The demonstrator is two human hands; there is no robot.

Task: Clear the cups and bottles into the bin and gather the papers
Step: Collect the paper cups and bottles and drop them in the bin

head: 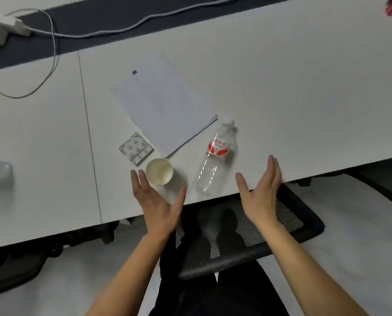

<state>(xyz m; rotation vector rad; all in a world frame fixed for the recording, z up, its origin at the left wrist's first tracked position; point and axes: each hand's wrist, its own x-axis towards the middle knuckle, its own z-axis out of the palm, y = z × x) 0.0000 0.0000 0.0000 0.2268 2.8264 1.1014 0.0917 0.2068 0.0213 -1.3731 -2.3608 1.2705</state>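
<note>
This looks like an office: a long white desk (281, 87) with a dark grey strip at the far side, a white power adapter (1, 28) with grey cables at far left, and a black mesh chair (247, 236) near.

The only lettering stands on the plastic bottle (213, 156), just beyond and between the left hand (158, 201) and right hand (261, 195): its red-and-white label (218, 147) carries red Chinese characters with smaller print beneath, all too blurred to read. Nothing else legible shows.
</note>
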